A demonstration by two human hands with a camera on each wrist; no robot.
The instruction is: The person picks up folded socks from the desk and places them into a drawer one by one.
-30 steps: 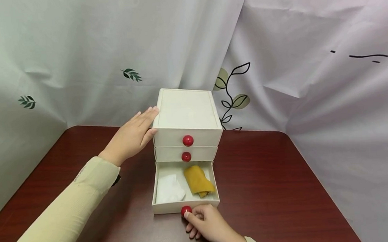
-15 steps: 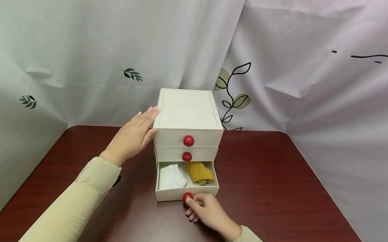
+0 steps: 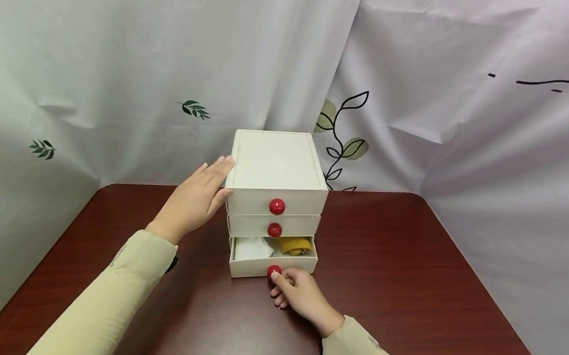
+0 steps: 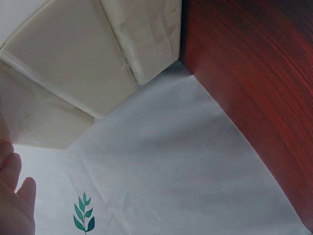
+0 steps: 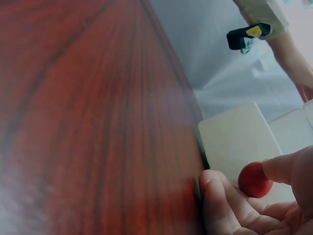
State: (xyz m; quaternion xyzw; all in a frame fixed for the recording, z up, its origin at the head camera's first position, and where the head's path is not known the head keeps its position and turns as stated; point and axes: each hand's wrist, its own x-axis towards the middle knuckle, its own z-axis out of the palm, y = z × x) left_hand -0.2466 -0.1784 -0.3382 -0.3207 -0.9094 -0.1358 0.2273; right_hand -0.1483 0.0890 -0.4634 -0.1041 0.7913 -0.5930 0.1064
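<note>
A white three-drawer cabinet (image 3: 274, 161) stands on the table, its bottom drawer (image 3: 251, 268) partly pulled out. Inside that drawer lie a white cloth (image 3: 252, 248) and a mustard-yellow cloth (image 3: 295, 246), both partly hidden under the drawer above. My right hand (image 3: 301, 294) pinches the bottom drawer's round red knob (image 5: 255, 180) between thumb and fingers. With fingers straight, my left hand (image 3: 193, 198) rests against the cabinet's upper left side; only some of its fingertips (image 4: 27, 188) show in the left wrist view.
The dark red-brown table (image 3: 398, 280) extends on both sides of the cabinet. Behind it hangs a pale curtain (image 3: 131, 72) with printed leaves. Two more red knobs, the top knob (image 3: 277, 206) and the middle knob (image 3: 275, 230), sit on the upper drawers, which are closed.
The bottom drawer has slid inward, away from me, with my right hand moving along on its knob. Less of both cloths shows. My left hand has stayed in place.
</note>
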